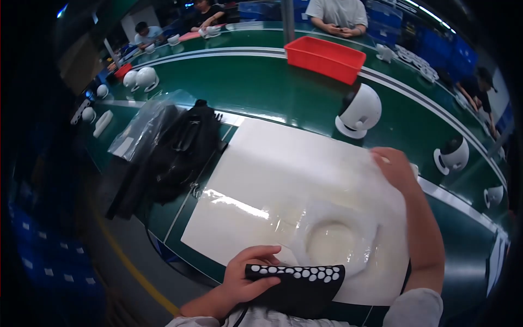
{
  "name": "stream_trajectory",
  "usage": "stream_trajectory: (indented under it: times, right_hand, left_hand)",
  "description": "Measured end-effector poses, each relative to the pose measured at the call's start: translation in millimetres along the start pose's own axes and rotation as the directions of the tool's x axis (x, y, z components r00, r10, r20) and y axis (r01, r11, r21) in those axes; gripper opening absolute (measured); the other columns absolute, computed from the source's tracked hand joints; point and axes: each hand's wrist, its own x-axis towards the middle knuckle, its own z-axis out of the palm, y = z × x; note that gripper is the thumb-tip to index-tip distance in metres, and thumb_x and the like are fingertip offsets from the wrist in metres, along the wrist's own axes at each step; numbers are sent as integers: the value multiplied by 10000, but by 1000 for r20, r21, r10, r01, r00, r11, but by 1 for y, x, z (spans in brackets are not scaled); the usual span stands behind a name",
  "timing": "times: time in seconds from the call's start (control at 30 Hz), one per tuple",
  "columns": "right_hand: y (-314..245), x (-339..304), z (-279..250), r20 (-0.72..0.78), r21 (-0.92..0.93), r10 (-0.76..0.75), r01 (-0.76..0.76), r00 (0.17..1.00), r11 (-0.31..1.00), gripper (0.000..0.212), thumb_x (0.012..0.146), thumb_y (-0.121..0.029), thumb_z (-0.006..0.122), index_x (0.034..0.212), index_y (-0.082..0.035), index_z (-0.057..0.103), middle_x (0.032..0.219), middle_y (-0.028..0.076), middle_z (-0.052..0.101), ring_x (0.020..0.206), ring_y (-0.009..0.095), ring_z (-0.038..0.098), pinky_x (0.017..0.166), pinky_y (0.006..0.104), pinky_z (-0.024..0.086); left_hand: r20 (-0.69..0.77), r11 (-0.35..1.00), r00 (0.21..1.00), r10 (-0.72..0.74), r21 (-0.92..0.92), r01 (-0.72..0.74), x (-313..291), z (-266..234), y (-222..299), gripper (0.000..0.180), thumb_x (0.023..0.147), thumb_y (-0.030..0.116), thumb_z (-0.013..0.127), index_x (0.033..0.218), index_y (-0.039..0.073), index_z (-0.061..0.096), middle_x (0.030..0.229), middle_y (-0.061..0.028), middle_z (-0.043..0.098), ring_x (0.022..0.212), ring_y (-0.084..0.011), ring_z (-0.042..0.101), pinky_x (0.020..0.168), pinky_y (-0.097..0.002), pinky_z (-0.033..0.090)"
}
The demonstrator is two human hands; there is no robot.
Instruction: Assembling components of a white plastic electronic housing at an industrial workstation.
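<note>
My left hand (248,278) is closed on the edge of a black flat piece (297,289) with a band of white round dots, near the front edge of the table. Its lower part runs down toward my clothing. Beyond it lies a large white sheet (272,158) under glossy clear film, with a pale round recessed shape (332,240) on its right part. At the sheet's far right corner my right hand (393,166) has its fingers curled in; what they hold, if anything, is hidden.
Left of the sheet lie a black bag (196,141) and a clear plastic bag (144,128). Past the sheet stands a white rounded device (362,111) with a black front, with another (452,155) to its right. A red bin (324,57) sits farther back. Several people work along the green table (234,76).
</note>
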Motion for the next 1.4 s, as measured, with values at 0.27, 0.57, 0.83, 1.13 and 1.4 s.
stream_trajectory:
  times: [0.27, 0.57, 0.83, 1.13, 1.4]
  right_hand:
    - [-15, 51, 64, -262, -297, 120, -198, 958, 934, 408, 776, -278, 534, 1109, -48, 477, 1097, 165, 503, 1015, 310, 457, 886, 372, 323]
    - [-19, 1, -13, -737, -57, -19, -34, 676, 998, 181, 815, -187, 531, 898, -26, 529, 779, 95, 549, 752, 208, 527, 665, 305, 402]
    - [-124, -101, -71, -146, 772, 255, -52, 956, 634, 261, 836, -282, 506, 872, -24, 486, 609, -19, 458, 476, 31, 361, 460, 158, 314]
    - [-146, -152, -71, -294, 205, -48, 112, 954, 972, 415, 780, -272, 558, 1083, -16, 437, 1027, 107, 469, 911, 164, 450, 751, 288, 356]
    - [-184, -168, -48, -71, 476, -416, 398, 906, 784, 554, 579, -119, 753, 1036, -21, 456, 982, 112, 489, 894, 234, 487, 774, 300, 389]
  left_hand:
    - [-16, 995, 995, -95, -43, 94, 2, 4, 8, 232, 677, 11, 637, 885, -40, 549, 1021, -158, 533, 878, -170, 543, 773, -274, 422]
    - [30, 999, 999, -37, 36, 36, -3, 5, 13, 268, 663, -25, 618, 925, -33, 560, 887, -109, 577, 823, -154, 554, 722, -247, 422]
    - [69, 983, 981, 180, 15, -181, -12, 8, 17, 166, 622, -40, 664, 768, -28, 586, 796, -127, 593, 733, -203, 577, 634, -274, 450]
    - [116, 941, 940, 321, 75, -330, -19, 22, 53, 176, 634, 3, 691, 752, 23, 561, 818, -97, 590, 718, -210, 568, 613, -274, 447]
    - [-113, 939, 992, 54, -331, -89, -23, 23, 57, 266, 702, 22, 656, 919, 17, 501, 827, -43, 544, 789, -113, 525, 691, -236, 429]
